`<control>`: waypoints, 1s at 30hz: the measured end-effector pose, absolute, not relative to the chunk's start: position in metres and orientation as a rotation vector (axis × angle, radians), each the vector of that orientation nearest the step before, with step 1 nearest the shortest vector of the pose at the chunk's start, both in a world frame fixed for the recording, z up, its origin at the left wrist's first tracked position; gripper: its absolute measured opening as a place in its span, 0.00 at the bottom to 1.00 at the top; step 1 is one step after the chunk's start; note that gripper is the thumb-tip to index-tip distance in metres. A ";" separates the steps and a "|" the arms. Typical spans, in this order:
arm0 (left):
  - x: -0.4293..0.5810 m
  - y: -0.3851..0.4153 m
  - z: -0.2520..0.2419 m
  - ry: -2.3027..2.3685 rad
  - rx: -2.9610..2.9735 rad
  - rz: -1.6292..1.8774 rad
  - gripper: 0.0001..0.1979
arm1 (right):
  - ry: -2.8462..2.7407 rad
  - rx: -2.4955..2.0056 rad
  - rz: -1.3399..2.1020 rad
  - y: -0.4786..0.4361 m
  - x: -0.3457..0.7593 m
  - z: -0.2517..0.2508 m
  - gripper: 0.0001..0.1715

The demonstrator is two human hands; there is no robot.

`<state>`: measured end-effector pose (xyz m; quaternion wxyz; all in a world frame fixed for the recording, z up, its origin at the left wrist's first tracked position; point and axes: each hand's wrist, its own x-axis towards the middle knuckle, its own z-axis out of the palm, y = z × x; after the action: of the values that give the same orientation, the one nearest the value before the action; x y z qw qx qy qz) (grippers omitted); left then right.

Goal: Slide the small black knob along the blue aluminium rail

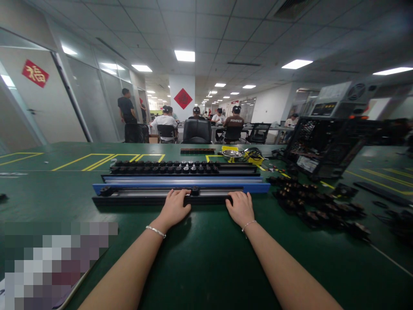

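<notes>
A long black rail (129,200) with a pale metal channel lies across the green table in front of me. Two small round black parts sit in it, one black knob (195,190) near the middle and another black part (106,190) toward the left end. My left hand (176,208) is closed over the rail's front edge, its fingertips just left of the middle knob. Farther right, my right hand (240,209) grips the same rail, fingers bent over its top. Directly behind runs a blue rail (260,187), partly hidden by the black one.
Behind lies a row of small black parts (167,168) on another rail. Right of the rails is a heap of black parts (309,198), with an open computer case (319,146) beyond. A metal bowl (231,153) stands at the back. Several people sit at far desks.
</notes>
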<state>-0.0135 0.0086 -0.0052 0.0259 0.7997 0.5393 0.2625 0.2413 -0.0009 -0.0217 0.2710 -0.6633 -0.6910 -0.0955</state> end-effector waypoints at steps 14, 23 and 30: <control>-0.011 0.005 -0.004 1.638 2.526 0.748 0.24 | -1.880 -1.778 -0.280 -0.002 0.239 -0.021 0.15; -0.007 0.002 -0.001 1.609 2.531 0.688 0.24 | -1.929 -1.738 -0.324 -0.007 0.229 -0.021 0.22; -0.003 -0.001 0.000 1.626 2.570 0.656 0.28 | -2.116 -1.631 -0.299 -0.015 0.209 -0.017 0.30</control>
<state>-0.0031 -0.0015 -0.0001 0.0152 0.8260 0.5225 0.2108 0.2089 -0.0150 -0.0175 0.2247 -0.5912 -0.7670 -0.1084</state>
